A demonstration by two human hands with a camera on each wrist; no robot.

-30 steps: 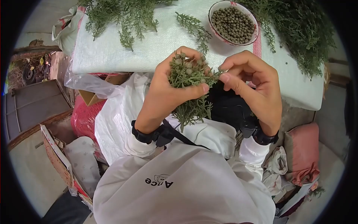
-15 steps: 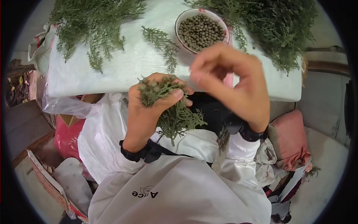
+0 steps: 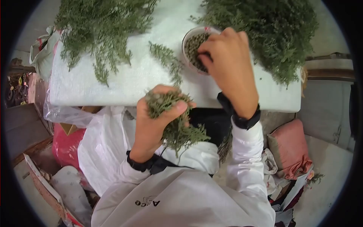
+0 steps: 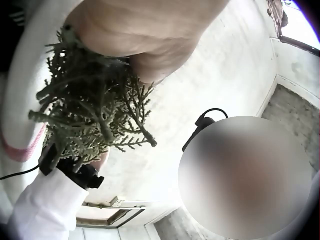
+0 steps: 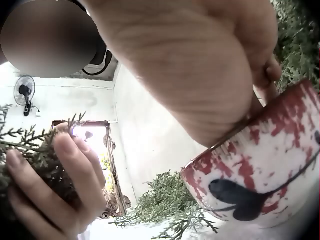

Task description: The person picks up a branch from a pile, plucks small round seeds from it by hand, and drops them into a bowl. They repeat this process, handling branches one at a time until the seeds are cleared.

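My left hand (image 3: 145, 123) grips a bunch of green conifer sprigs (image 3: 183, 134), with the thumb laid across it. Pale round cones show at its top, and in the left wrist view cut stems (image 4: 105, 130) stick out of the bunch. Over the bowl (image 3: 184, 48) is my right hand (image 3: 232, 62), its bent fingers reaching down inside the rim. Small round brown-green cones (image 3: 193, 47) fill the bowl. Red and white paint with a dark heart shape covers the bowl's outside (image 5: 270, 175) in the right wrist view. Its wall hides the fingertips, so I cannot tell whether they hold a cone.
On the white woven-sack surface (image 3: 124, 90), a large heap of conifer branches (image 3: 272, 34) lies at the right and another heap (image 3: 102, 30) at the left. One loose sprig (image 3: 166, 56) is left of the bowl. A pink cushion (image 3: 289, 147) stands at the lower right.
My right hand has left the bunch and moved up and away to the bowl, turning its fingers down into it. The left hand keeps its grip and has lowered the bunch.
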